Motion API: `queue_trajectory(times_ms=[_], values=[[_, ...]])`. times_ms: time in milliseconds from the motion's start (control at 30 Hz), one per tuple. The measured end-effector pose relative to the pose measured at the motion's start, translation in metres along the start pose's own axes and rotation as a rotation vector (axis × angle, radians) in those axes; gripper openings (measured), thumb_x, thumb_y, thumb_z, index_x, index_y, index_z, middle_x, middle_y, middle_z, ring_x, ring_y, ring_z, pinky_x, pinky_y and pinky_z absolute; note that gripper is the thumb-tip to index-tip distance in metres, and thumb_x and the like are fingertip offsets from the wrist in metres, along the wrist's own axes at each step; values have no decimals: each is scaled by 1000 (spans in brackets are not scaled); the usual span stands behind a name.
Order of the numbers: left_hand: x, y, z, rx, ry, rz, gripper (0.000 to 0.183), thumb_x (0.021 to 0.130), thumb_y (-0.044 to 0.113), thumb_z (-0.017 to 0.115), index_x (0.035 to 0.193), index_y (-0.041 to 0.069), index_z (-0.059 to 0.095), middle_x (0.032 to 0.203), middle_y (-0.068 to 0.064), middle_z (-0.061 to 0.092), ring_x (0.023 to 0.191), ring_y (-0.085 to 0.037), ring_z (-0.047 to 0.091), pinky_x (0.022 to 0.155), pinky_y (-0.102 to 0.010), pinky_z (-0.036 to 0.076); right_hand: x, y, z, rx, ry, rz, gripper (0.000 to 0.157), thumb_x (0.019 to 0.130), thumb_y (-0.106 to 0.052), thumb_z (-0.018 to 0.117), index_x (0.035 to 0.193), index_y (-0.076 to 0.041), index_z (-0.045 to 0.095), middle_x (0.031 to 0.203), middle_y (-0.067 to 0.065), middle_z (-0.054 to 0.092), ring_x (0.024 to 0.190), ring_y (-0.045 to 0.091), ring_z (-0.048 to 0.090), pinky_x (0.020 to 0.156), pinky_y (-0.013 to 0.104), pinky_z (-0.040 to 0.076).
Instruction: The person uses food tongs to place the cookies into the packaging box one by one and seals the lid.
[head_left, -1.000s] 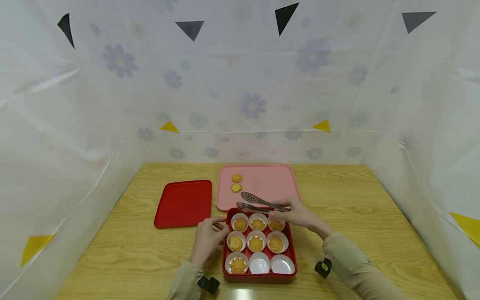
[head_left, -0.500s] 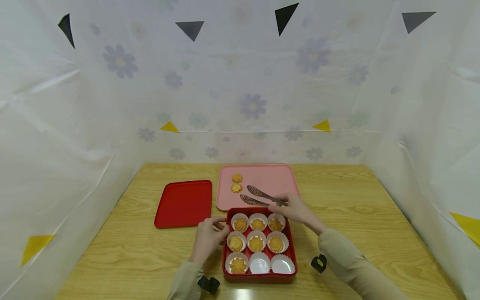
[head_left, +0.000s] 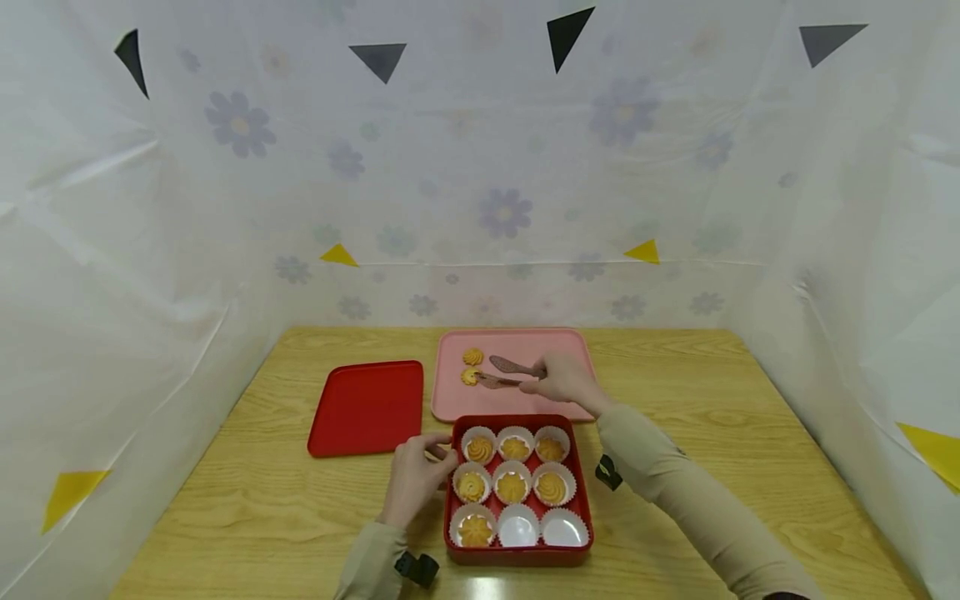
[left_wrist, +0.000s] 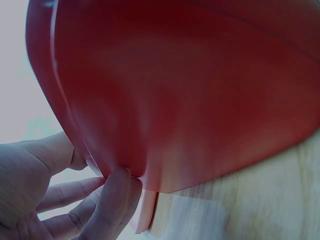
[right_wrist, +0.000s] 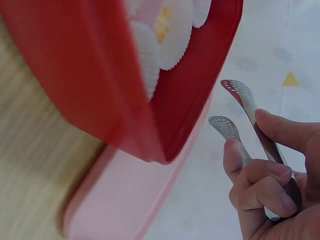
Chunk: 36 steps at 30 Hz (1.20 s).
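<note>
My right hand [head_left: 564, 379] holds metal tongs [right_wrist: 245, 97] with perforated tips, their two arms spread apart. In the head view the tongs are over the pink tray [head_left: 558, 346], beside two small piped cookies: the farther cookie [head_left: 472, 357] and the nearer cookie [head_left: 468, 377], which one tip overlaps. My left hand [head_left: 416, 471] pinches the red box [head_left: 517, 557] at its left side, fingers on the outer wall and thumb at the rim. Inside stand rows of white paper cups; several hold a cookie [head_left: 512, 488], while two front cups [head_left: 519, 527] show bare white bottoms.
A flat red tray or lid [head_left: 367, 408] lies left of the pink tray. The wooden table [head_left: 690, 417] is enclosed by pale flower-print sheeting [head_left: 502, 167] at the back and sides. Black devices are strapped to both wrists.
My right hand has carried the spread tongs from over the box's far edge forward to the cookies on the pink tray. My left hand and the box stay put.
</note>
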<state>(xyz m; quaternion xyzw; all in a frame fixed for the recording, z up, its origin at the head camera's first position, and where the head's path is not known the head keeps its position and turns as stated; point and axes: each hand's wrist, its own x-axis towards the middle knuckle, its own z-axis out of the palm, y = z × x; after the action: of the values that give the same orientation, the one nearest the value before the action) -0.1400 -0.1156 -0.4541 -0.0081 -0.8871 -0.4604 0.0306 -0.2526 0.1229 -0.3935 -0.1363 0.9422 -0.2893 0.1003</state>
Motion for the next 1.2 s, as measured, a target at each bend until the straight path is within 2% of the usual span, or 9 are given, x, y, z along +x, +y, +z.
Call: queue_trajectory(times_ms=[167, 400, 500, 767, 1033, 1200], values=[[0, -1, -1, 7, -1, 1, 26, 78, 18, 62, 101, 8, 66, 74, -7, 65, 54, -8, 57, 45, -20, 47, 19, -14, 0, -93, -54, 34, 34, 78, -36, 64, 57, -12, 52, 45, -3, 35, 41, 12, 33, 42, 24, 31], [-1, -1, -2, 8, 0, 4, 25, 78, 18, 62, 101, 8, 66, 74, -7, 66, 52, -8, 57, 44, -20, 46, 38, -29, 9, -124, -72, 71, 26, 79, -31, 64, 76, -7, 53, 61, 1, 44, 53, 14, 40, 49, 25, 34], [-1, -1, -2, 6, 3, 6, 25, 78, 18, 62, 101, 8, 67, 74, -7, 66, 52, -8, 57, 44, -20, 46, 45, -34, 14, -169, -59, 90, 25, 78, -30, 65, 79, -8, 54, 66, 2, 48, 57, 15, 42, 51, 26, 34], [-1, 1, 0, 5, -2, -1, 25, 78, 17, 62, 101, 8, 66, 74, -7, 65, 52, -8, 57, 44, -21, 47, 46, -42, 24, -218, -27, 108, 23, 78, -29, 65, 74, -11, 51, 65, 1, 46, 55, 14, 38, 49, 27, 32], [-1, 2, 1, -4, -3, 9, 24, 78, 17, 62, 100, 8, 67, 74, -8, 66, 53, -8, 57, 44, -21, 47, 46, -36, 20, -191, -62, 150, 28, 77, -32, 66, 72, -10, 49, 62, 0, 40, 55, 14, 36, 48, 26, 32], [0, 2, 1, -9, -2, -6, 24, 78, 17, 63, 100, 9, 67, 74, -8, 66, 53, -8, 57, 45, -21, 47, 45, -36, 19, -222, -53, 140, 26, 77, -32, 66, 79, -10, 53, 69, 2, 50, 59, 15, 42, 50, 27, 35]])
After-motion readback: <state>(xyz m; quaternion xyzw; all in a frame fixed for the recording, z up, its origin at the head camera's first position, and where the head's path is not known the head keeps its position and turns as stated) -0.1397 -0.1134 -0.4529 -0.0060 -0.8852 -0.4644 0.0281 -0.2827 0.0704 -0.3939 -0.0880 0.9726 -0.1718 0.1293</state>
